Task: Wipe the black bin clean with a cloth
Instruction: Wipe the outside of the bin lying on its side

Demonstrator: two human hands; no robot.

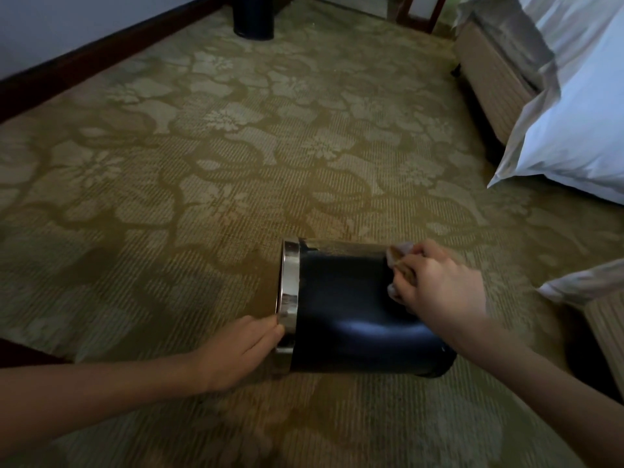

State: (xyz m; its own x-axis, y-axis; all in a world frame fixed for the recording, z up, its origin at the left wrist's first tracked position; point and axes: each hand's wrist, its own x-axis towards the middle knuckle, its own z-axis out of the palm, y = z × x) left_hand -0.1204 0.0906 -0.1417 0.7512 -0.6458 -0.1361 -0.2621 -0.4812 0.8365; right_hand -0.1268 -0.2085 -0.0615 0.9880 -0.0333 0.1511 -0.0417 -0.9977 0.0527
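Two bare forearms come in from the near edge of the view, the hands well apart, one at each end of the black bin (344, 298). The bin lies on its side on the floral carpet (169, 197), in the near middle of the floor, its mouth turned to the left and its base to the right.

The left hand (243, 349) reaches out with fingers nearly straight, their tips pressed on the near part of the bin's chrome rim (289, 282). The right hand (439, 285) sits on top of the bin's black side, close to the base end, fingers curled down round a bunched cloth (396, 256) that it holds against the surface. The cloth looks pale with a brownish part; only its edges show past the fingers.

At the right edge of the floor, a white duvet (574, 113) hangs off a bed, with the striped bed base (489, 79) beyond it. At the far edge a second black bin (253, 18) stands upright beside a dark skirting board (101, 59) along the wall.
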